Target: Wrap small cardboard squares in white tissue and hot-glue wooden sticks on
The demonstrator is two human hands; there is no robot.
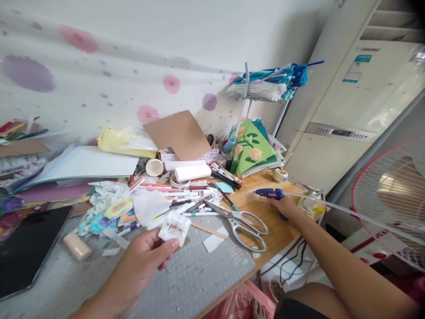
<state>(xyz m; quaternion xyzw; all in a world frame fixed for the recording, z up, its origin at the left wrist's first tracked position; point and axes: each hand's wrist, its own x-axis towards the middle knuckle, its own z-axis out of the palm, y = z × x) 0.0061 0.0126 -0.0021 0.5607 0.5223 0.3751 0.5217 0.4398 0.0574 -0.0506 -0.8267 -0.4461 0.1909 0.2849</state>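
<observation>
Two hands work over a cluttered wooden surface (268, 230) that fills the middle of the frame, its lower centre covered by a grey gridded cutting mat (199, 274). Large silver metal scissors (244, 221) lie at the mat's right edge. Right of centre, the right hand (286, 207) curls about the grip of a blue plastic glue gun (269, 193), whose body rests low over the wood. The gun looks rigid and fairly light, best held by the handle and away from its tip. At lower centre, the left hand (142, 261) pinches a small white crumpled paper scrap (174, 227) with a brown middle between thumb and fingers, above the mat. The scrap seems featherlight, soft and easily crushed, so a gentle hold at the edge suits it.
</observation>
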